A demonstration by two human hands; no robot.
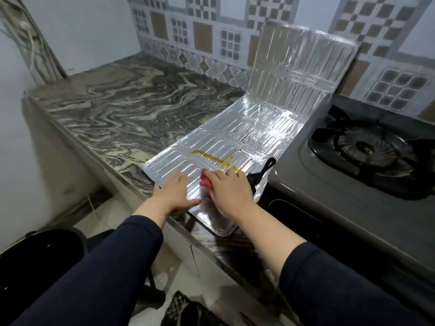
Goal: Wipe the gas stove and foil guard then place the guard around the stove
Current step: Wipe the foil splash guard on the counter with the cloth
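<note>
While pressing a red cloth (204,180) under the right hand (229,190), left hand (175,192) flat on the foil guard (235,142): thin, light, easily creased; best lifted by its edges.

Counted: one foil guard (254,128), one red cloth (204,180), one gas stove (353,161) (single burner visible), two hands, one countertop (117,102).

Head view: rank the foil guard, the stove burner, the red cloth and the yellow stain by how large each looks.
1. foil guard, by far the largest.
2. stove burner.
3. yellow stain, a long thin streak on the guard.
4. red cloth; mostly hidden under the right hand, so its rank against the stain is unsure.
</note>
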